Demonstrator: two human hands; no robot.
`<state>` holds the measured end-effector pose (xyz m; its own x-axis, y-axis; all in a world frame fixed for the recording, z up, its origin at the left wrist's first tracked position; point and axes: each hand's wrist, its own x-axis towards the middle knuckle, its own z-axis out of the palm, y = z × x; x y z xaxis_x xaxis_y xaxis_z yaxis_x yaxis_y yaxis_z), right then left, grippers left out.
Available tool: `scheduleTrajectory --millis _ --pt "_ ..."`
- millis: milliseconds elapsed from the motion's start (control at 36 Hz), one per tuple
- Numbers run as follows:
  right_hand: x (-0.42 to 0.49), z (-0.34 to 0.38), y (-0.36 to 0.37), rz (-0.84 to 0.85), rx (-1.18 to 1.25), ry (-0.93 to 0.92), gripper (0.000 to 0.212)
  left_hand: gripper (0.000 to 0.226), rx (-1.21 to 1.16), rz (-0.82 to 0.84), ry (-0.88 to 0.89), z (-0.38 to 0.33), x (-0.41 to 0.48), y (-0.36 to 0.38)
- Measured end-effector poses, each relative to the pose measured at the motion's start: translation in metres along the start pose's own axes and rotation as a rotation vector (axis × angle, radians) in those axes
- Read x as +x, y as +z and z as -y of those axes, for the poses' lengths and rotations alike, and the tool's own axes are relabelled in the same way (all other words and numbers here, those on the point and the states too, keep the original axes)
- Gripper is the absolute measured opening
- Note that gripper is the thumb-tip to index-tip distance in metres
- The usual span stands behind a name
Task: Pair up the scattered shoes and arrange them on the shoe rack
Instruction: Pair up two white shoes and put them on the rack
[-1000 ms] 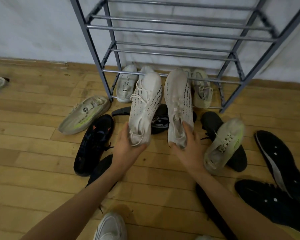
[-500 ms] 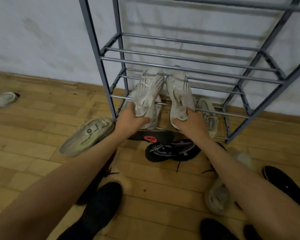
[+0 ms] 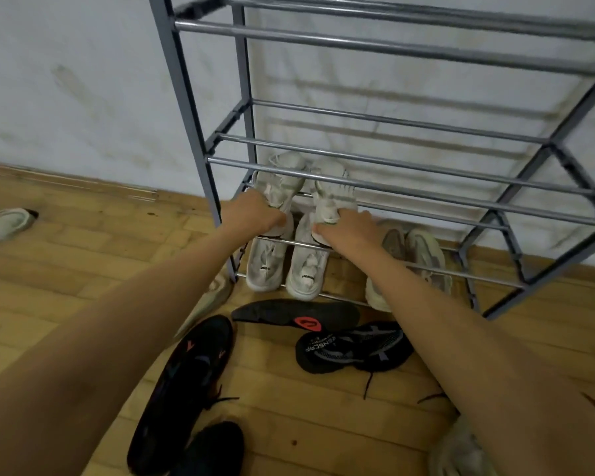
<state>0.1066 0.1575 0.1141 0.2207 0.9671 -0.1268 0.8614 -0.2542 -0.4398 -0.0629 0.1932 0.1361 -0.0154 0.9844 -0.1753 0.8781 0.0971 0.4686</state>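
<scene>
Left hand (image 3: 255, 211) clamped the heel of one white knit shoe (image 3: 282, 180), right hand (image 3: 347, 231) gripped its mate (image 3: 328, 190), both shoes lying on the shoe rack (image 3: 193, 108)'s second tier. Below sat a white pair (image 3: 285, 266), then a beige pair (image 3: 423, 255) to its right.

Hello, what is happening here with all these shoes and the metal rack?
A person is sorting shoes onto a grey metal shoe rack. The left hand and the right hand each hold one white knit sneaker by the heel on the second shelf. Two pale pairs already sit on the bottom shelf. Black sneakers, a loose insole and a few pale shoes lie on the wooden floor.
</scene>
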Motion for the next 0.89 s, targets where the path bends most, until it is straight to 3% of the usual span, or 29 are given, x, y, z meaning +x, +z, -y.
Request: scheduleTrajectory --millis 444,639,750,889 --pt "0.005 0.015 0.024 -0.055 0.018 -0.001 0.079 0.091 -0.046 0.022 -0.053 0.013 0.000 0.026" --pt "-0.002 0.012 0.034 -0.025 -0.006 -0.032 0.077 0.077 -0.130 -0.066 0.049 0.021 -0.004 0.037" --pt "-0.008 0.012 0.039 -0.011 -0.001 -0.053 0.072 0.059 0.020 -0.191 0.193 0.030 -0.009 0.049" --pt "-0.014 0.008 0.037 0.079 0.006 -0.080 0.071 0.050 0.091 -0.181 0.277 0.037 -0.013 0.053"
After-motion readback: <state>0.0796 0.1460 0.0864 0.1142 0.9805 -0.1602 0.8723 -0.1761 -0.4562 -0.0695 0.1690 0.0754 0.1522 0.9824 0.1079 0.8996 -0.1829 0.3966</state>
